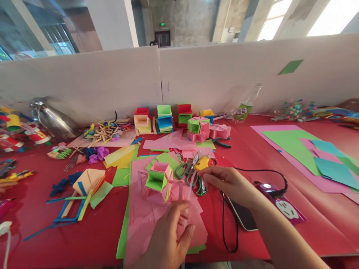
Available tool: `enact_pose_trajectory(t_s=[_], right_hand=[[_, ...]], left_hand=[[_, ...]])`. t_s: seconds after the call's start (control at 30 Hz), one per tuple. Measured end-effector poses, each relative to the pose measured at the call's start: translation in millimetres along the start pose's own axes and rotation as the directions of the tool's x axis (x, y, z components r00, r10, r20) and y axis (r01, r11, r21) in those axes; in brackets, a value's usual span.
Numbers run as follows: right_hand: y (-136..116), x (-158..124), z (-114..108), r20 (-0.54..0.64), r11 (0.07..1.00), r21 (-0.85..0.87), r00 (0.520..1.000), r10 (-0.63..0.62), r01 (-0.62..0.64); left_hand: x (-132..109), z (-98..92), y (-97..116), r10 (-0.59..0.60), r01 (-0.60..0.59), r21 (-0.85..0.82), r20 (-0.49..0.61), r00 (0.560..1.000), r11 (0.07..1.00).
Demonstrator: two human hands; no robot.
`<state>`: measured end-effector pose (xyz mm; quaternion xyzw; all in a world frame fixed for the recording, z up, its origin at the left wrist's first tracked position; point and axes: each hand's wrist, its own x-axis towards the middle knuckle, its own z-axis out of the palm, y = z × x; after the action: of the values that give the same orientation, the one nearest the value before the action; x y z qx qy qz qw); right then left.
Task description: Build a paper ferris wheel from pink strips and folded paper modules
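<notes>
Head view, centre frame: your right hand point(228, 182) is wrapped round the grip of a small yellow glue gun point(202, 163), fingers closed on it. The silver nozzle points to the upper left, over the grey-handled scissors point(183, 170).

A thin, pale, see-through glue stick point(191, 186) runs nearly upright in frame, top leaning a bit right and meeting the gun's underside. Your left hand point(165, 239), bottom centre, pinches its lower end btw thumb and fingers.

Both hands sit over the pink paper sheet point(143, 220), w/ a pink-and-green folded paper box point(158, 179) just left of the stick. The black cable point(224, 224) loops right of the sheet, beside a phone point(244, 218) and a purple power strip point(283, 205).

Open room is bare red tablecloth point(84, 239) at lower left and lower right. The table's near edge is right under your left hand.
</notes>
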<state>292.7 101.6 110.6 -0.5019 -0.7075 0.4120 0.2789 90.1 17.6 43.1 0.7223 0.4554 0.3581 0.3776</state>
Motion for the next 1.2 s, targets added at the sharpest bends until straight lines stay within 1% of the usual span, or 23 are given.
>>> enact_pose_trajectory(t_s=[0.1,0.17,0.27,0.3,0.33,0.37,0.4,0.43,0.47,0.5,0.53,0.57,0.63,0.67,0.73,0.77,0.83,0.87,0.97,1.0,1.07,1.13,1.2], right_hand=[[-10.2,-11.0,-9.7,0.091,0.997,0.079,0.996,-0.016,0.009],[-18.7,-19.4,-11.5,0.175,0.996,0.091,0.984,-0.028,0.012],[-25.8,-31.9,-11.6,0.320,0.994,0.100,0.944,-0.079,0.049],[-24.9,-35.5,-12.4,0.319,0.995,0.073,0.944,-0.088,0.068],[-22.0,-38.6,-13.8,0.266,0.996,0.011,0.960,-0.091,0.092],[-17.2,-41.3,-15.9,0.145,0.989,-0.095,0.985,-0.097,0.111],[-10.9,-43.4,-18.4,-0.032,0.967,-0.237,0.994,-0.106,0.095],[-3.9,-45.0,-20.9,-0.230,0.925,-0.378,0.964,-0.130,0.034],[3.2,-46.0,-23.0,-0.388,0.878,-0.477,0.909,-0.155,-0.054],[9.6,-46.6,-24.2,-0.485,0.843,-0.521,0.859,-0.163,-0.134],[14.6,-46.7,-24.2,-0.531,0.831,-0.526,0.834,-0.151,-0.184],[17.6,-46.5,-22.8,-0.534,0.839,-0.509,0.835,-0.132,-0.193],[17.5,-45.8,-16.8,-0.467,0.880,-0.465,0.871,-0.154,-0.095],[14.7,-45.6,-12.7,-0.426,0.895,-0.446,0.885,-0.189,-0.024],[6.1,-46.4,-3.6,-0.325,0.923,-0.375,0.920,-0.219,0.087],[1.5,-47.4,1.0,-0.262,0.943,-0.313,0.945,-0.196,0.109],[-5.7,-50.2,10.2,-0.110,0.980,-0.177,0.987,-0.113,0.093],[-7.7,-51.5,14.8,-0.033,0.990,-0.124,0.997,-0.076,0.071],[-8.1,-54.1,26.3,0.111,0.999,-0.035,0.994,0.008,-0.005],[-7.1,-54.7,28.2,0.115,1.000,-0.008,0.993,0.030,-0.030],[-4.5,-56.3,27.4,0.064,0.996,0.081,0.997,0.037,-0.042],[-2.3,-59.8,20.9,-0.004,0.981,0.196,1.000,0.005,-0.004],[-0.2,-65.2,11.9,-0.050,0.961,0.276,0.999,-0.013,0.026]], left_hand=[[13.9,4.7,15.8,0.004,-0.011,-0.128,-0.054,0.999,0.992],[27.2,11.2,27.0,-0.005,-0.005,-0.201,-0.049,0.999,0.980],[44.0,23.6,35.2,-0.014,0.027,-0.283,0.047,0.999,0.959],[46.7,27.4,34.9,-0.021,0.050,-0.288,0.101,0.995,0.956],[47.6,30.7,33.2,-0.034,0.074,-0.271,0.149,0.988,0.960],[46.7,33.3,30.5,-0.052,0.094,-0.224,0.188,0.981,0.970],[44.2,35.1,27.3,-0.065,0.098,-0.144,0.216,0.974,0.985],[40.5,36.1,24.2,-0.065,0.076,-0.040,0.229,0.971,0.996],[36.1,36.4,21.7,-0.041,0.023,0.076,0.238,0.971,0.997],[31.5,36.2,20.2,-0.003,-0.047,0.197,0.247,0.969,0.979],[27.0,35.4,19.8,0.035,-0.117,0.307,0.259,0.965,0.945],[23.1,34.3,20.5,0.071,-0.180,0.393,0.277,0.958,0.902],[17.7,30.9,23.8,0.115,-0.255,0.480,0.302,0.946,0.840],[16.1,28.7,25.6,0.127,-0.266,0.482,0.300,0.945,0.835],[14.4,22.7,28.3,0.161,-0.252,0.404,0.246,0.956,0.879],[13.7,19.0,28.8,0.177,-0.234,0.328,0.195,0.965,0.915],[11.7,10.8,28.5,0.171,-0.183,0.136,0.100,0.980,0.974],[10.2,6.8,28.0,0.152,-0.155,0.039,0.077,0.985,0.987],[4.2,-1.9,26.2,0.064,-0.047,-0.175,0.092,0.994,0.983],[2.1,-3.2,25.5,0.031,-0.011,-0.228,0.084,0.996,0.974],[-1.0,-3.3,23.8,-0.043,0.049,-0.318,0.026,0.999,0.947],[-2.0,-1.5,22.3,-0.110,0.086,-0.373,-0.043,0.993,0.924],[-0.3,0.4,22.2,-0.135,0.100,-0.387,-0.065,0.989,0.917]])
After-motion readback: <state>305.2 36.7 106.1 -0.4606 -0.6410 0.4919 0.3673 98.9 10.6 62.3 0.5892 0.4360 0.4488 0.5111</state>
